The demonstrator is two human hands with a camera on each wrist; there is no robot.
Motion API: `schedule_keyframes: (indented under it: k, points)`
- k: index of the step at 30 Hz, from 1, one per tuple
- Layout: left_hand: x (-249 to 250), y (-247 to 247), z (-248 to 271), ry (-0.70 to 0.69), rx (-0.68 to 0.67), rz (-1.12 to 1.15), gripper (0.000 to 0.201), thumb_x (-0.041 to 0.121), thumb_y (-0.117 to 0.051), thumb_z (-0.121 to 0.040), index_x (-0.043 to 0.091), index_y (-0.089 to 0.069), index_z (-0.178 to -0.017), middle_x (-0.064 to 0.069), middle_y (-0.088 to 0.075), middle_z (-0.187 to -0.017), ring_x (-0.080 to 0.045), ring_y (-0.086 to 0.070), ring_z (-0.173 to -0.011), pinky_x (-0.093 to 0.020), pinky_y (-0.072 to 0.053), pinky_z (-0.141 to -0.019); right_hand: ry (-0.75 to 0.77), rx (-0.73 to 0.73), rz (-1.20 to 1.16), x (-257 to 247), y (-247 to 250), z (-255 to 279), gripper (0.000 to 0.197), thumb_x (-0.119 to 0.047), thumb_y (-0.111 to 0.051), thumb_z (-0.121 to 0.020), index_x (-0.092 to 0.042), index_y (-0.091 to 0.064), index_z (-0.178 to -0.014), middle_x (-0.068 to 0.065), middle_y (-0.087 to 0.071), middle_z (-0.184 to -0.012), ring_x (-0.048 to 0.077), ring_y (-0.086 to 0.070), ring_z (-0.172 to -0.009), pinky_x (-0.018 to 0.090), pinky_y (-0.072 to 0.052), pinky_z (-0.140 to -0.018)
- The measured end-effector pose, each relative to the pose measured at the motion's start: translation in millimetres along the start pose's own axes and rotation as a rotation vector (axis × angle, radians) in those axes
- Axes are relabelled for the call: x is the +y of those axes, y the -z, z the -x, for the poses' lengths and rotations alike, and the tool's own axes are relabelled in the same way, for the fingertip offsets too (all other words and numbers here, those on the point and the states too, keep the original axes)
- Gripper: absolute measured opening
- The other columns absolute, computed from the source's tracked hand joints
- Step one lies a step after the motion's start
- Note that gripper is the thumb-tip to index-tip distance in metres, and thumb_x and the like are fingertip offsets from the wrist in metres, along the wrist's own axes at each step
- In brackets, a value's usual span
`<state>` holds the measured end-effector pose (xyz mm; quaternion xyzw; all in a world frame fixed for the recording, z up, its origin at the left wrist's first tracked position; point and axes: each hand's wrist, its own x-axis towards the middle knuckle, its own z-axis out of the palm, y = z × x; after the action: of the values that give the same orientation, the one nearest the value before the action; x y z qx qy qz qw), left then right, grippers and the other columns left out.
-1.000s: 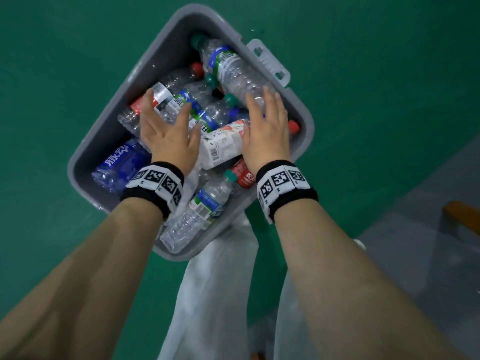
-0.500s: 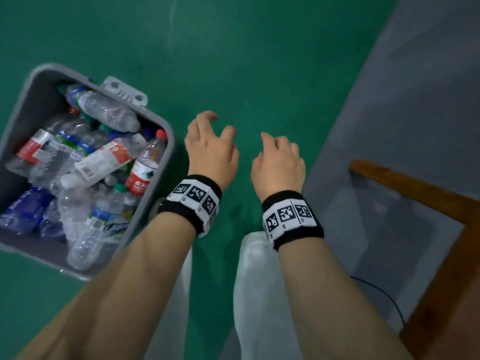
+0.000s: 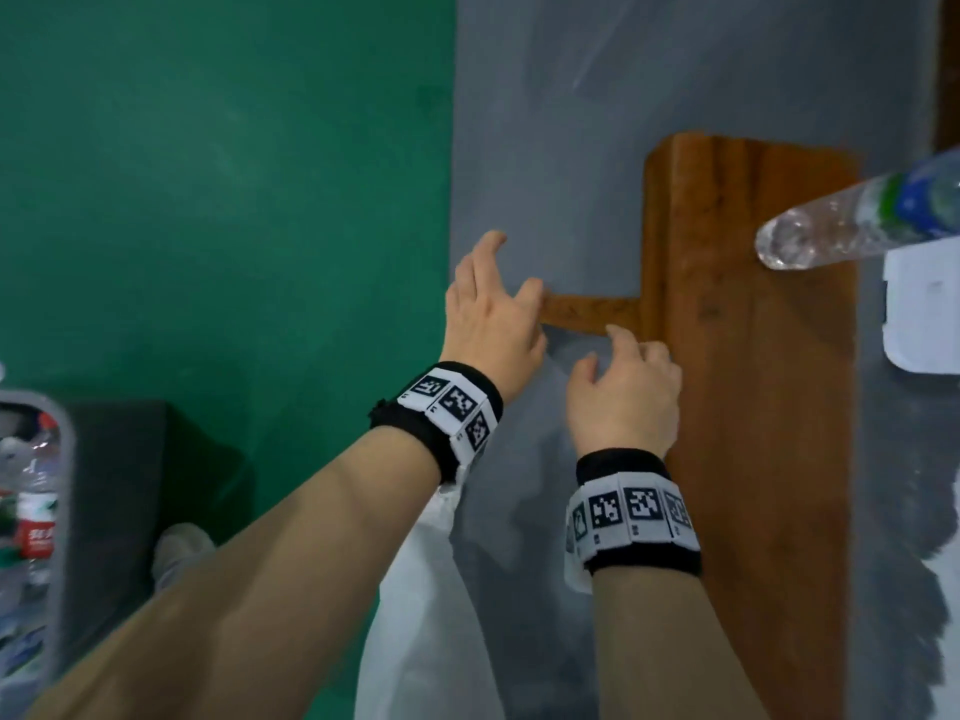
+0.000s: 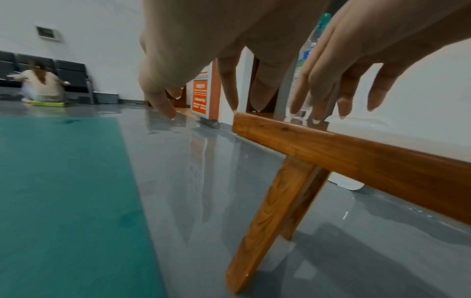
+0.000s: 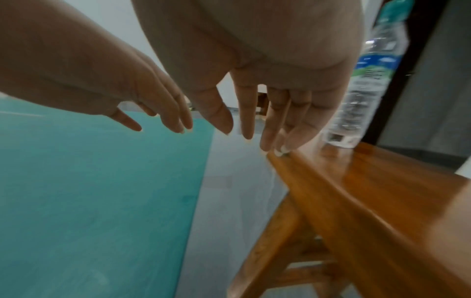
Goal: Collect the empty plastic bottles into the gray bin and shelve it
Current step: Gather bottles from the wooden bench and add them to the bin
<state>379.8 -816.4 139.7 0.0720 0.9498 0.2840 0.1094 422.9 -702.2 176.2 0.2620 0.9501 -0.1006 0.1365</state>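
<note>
A clear plastic bottle (image 3: 862,220) with a blue and green label stands upright on the far end of a wooden bench (image 3: 753,407); it also shows in the right wrist view (image 5: 367,80). The gray bin (image 3: 62,459), holding several bottles, sits at the left edge on the green floor. My left hand (image 3: 493,304) and my right hand (image 3: 623,387) hover side by side over the gray floor near the bench's left edge, fingers loosely spread, holding nothing. The right hand (image 5: 254,113) is nearer the bottle but apart from it.
The bench stands on angled wooden legs (image 4: 275,221) on a glossy gray floor (image 3: 545,122) next to a green floor area (image 3: 208,174). A white object (image 3: 919,309) lies beyond the bench. A person (image 4: 40,84) sits far off by dark seats.
Both hands left the bottles in the bin and swung right toward the wooden bench. The view turned right, so the bin slid to the left edge and the standing bottle came into sight.
</note>
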Motion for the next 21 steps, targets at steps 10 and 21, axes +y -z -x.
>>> schedule_keyframes:
  k: [10,21]
  points:
    - [118,-59,-78,-0.241,0.006,0.044,0.058,0.019,-0.063,-0.076,0.021,-0.049,-0.133,-0.034,-0.008,-0.149,-0.048,-0.019,-0.135,-0.046,-0.037,-0.106,-0.255,0.178,-0.264,87,42,-89,0.059,-0.029,-0.053,-0.091,-0.019,-0.034,-0.146,0.008,-0.043,-0.139,0.027,-0.041,-0.129,0.038,-0.039,-0.1]
    - [199,-57,-150,-0.443,-0.103,0.06,0.081,0.04,-0.059,-0.085,0.026,-0.014,-0.151,-0.028,0.0,-0.152,-0.042,-0.01,-0.142,-0.043,-0.028,-0.115,-0.169,0.366,-0.812,117,89,-165,0.099,-0.017,-0.072,-0.08,-0.017,-0.005,-0.154,0.008,-0.027,-0.154,0.018,-0.036,-0.14,0.03,-0.036,-0.112]
